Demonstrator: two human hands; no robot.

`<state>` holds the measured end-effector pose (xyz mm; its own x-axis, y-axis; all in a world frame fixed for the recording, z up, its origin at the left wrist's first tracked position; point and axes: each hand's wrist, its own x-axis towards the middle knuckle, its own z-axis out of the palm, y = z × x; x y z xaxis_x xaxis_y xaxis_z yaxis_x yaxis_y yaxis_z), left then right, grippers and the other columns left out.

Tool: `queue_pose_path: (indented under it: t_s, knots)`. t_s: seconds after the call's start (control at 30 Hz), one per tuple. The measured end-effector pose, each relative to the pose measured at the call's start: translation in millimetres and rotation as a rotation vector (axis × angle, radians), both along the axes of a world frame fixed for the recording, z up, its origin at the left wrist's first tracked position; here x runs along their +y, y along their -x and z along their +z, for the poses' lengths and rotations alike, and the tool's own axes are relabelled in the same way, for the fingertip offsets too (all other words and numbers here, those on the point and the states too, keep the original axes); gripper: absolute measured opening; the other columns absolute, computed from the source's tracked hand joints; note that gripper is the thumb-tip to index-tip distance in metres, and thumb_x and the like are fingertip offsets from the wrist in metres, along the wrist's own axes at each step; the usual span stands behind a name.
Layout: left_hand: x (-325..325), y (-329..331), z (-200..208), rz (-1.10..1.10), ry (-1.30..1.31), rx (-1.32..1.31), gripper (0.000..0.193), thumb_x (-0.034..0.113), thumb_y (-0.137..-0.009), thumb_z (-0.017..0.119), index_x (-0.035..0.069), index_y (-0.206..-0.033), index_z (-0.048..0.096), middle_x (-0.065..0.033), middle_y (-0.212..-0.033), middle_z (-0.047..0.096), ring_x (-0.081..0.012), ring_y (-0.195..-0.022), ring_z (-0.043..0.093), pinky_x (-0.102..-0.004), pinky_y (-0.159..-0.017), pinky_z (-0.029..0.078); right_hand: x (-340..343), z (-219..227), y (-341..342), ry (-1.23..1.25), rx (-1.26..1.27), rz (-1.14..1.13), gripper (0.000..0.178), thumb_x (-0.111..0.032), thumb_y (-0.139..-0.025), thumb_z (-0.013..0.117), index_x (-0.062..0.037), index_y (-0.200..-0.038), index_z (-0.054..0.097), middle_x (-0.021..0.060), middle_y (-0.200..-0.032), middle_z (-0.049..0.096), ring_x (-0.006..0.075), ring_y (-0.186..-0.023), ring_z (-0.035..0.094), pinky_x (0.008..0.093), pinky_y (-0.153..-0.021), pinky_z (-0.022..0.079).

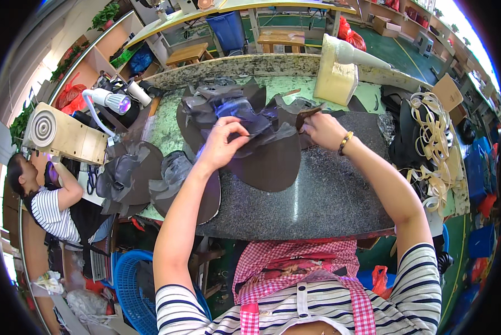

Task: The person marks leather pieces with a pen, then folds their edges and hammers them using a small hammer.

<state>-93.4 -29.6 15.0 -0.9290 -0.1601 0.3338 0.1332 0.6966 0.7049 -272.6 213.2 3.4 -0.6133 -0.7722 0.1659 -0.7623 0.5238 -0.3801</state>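
One brown flap point(305, 117) is pinched in the right hand point(325, 132), just right of the frame's upper middle. The left hand point(223, 143), half closed, is over dark flat pieces point(270, 163) piled at upper centre; whether it grips one, I cannot tell.

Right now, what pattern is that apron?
The apron is pink and white checked, shown in head view.

your one view looks down and forward from your head, close above your left hand point(223, 142), right hand point(326, 133) and table point(300, 84), its wide round frame also reaching your chest point(281, 306) below and the floor point(411, 57) beyond.
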Motion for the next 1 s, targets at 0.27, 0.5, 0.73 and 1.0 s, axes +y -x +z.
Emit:
queue_pose_path:
  t_s: [0.27,0.5,0.73,1.0]
  knots:
    - [66,-34,60,-0.280,-0.805,-0.314,0.014,0.012,-0.099,0.053,0.006,-0.111,0.049,-0.0002,-0.107,0.060,-0.0114,-0.099,0.060,-0.0286,-0.084,0.052,40,63,6,0.324,-0.620,-0.094,0.031,-0.026,-0.092,0.059,-0.0027,-0.112,0.052,-0.0024,-0.070,0.050,0.0053,-0.050,0.047,0.0210,-0.041,0.039]
    - [145,-99,-4,-0.170,-0.383,-0.531,0.015,0.012,-0.099,0.049,0.004,-0.111,0.047,-0.0031,-0.069,0.060,-0.0107,-0.059,0.063,-0.0256,-0.055,0.052,79,83,-77,0.104,-0.559,0.300,0.028,-0.023,-0.094,0.054,0.0000,-0.106,0.062,0.0115,-0.078,0.059,0.0200,-0.069,0.055,0.0351,-0.066,0.048]
    - [136,-87,-19,-0.133,-0.660,-0.787,0.018,0.012,-0.097,0.049,-0.001,-0.108,0.044,-0.0091,-0.065,0.063,-0.0145,-0.057,0.066,-0.0253,-0.047,0.051,119,46,-143,-0.120,-0.354,0.335,0.021,-0.015,-0.090,0.059,-0.0074,-0.109,0.062,0.0158,-0.079,0.061,0.0357,-0.069,0.064,0.0447,-0.059,0.050]
    - [133,-93,-13,-0.106,-0.677,-0.837,0.017,0.011,-0.098,0.046,0.000,-0.110,0.043,-0.0097,-0.072,0.065,-0.0149,-0.063,0.068,-0.0240,-0.051,0.051,119,37,-165,-0.096,-0.391,0.350,0.030,-0.011,-0.081,0.065,-0.0092,-0.106,0.049,0.0143,-0.072,0.062,0.0387,-0.062,0.062,0.0464,-0.052,0.048]
